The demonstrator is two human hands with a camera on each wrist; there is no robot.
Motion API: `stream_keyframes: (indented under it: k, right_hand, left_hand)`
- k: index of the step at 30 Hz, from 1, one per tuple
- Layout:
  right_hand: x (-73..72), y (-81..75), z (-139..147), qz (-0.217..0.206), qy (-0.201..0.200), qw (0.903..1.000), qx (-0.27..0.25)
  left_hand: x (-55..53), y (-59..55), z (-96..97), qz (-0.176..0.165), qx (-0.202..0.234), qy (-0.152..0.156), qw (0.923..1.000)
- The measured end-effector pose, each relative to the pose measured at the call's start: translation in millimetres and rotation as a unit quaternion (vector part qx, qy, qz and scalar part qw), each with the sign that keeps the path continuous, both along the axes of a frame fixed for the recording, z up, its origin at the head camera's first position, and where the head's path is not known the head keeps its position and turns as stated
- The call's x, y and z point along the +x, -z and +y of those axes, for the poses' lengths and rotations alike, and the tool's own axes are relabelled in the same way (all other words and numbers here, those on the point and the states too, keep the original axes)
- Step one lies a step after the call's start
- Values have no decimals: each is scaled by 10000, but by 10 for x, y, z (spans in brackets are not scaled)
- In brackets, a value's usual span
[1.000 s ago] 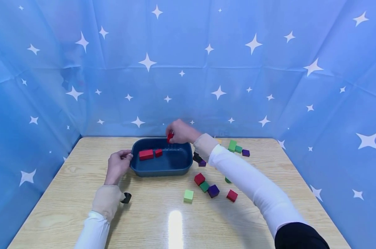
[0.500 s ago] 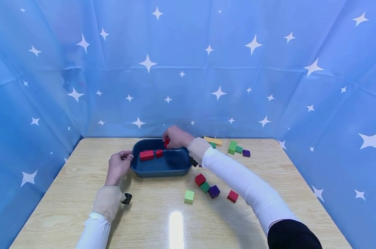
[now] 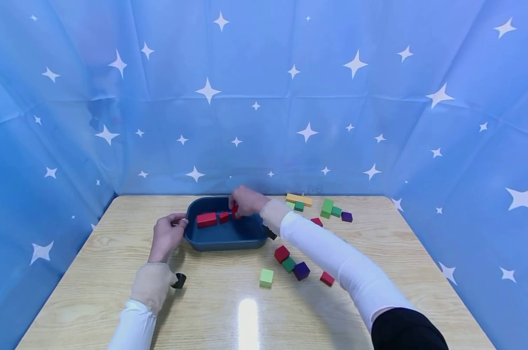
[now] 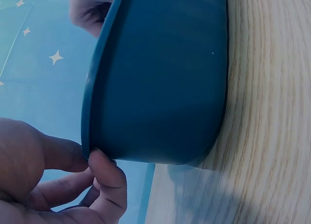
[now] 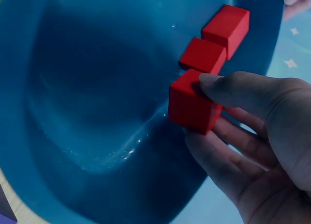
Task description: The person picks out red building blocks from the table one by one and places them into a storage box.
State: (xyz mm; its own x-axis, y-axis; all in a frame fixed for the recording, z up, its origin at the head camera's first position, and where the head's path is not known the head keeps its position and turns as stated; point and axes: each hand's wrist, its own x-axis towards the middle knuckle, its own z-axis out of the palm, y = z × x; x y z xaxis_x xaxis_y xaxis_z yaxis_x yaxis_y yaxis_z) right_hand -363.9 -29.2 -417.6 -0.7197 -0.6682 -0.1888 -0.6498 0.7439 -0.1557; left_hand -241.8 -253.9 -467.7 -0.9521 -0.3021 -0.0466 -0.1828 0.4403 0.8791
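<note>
A dark blue rectangular tub (image 3: 226, 246) with rounded corners stands on the table. My left hand (image 3: 167, 236) pinches its left rim between thumb and finger, as the left wrist view shows at the rim (image 4: 86, 131). Inside the tub, my right hand (image 3: 248, 201) holds a red block (image 5: 193, 100) between thumb and fingers. Beyond that block, a small red block (image 5: 203, 55) and a longer red block (image 5: 226, 29) lie in line on the tub floor. In the head view the right hand partly covers the held block.
Right of the tub lie a red cube (image 3: 282, 254), a green block (image 3: 289, 264), a purple cube (image 3: 301, 271), a light green cube (image 3: 266, 277) and another red block (image 3: 327, 278). Farther back are a yellow bar (image 3: 299, 200) and a green block (image 3: 327, 208). A starry blue curtain (image 3: 264, 97) hangs behind.
My right hand has lowered from above the tub's back rim into the tub with the red block, bringing it near the small red block. My left hand has kept its hold on the rim.
</note>
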Motion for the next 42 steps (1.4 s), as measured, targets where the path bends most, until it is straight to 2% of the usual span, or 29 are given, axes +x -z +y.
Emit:
stream_keyframes:
  k: [15, 34, 42]
  right_hand:
    - [-62, 179, 17, -82, 180, 9994, 293]
    - [-29, 207, 43, -328, 134, 9992, 194]
    - [19, 148, 75, -615, 41, 9979, 193]
  left_hand:
    - [12, -6, 13, 27, 18, 30, 10000]
    - [0, 19, 17, 53, -6, -44, 10000]
    - [1, 29, 2, 74, -29, -46, 10000]
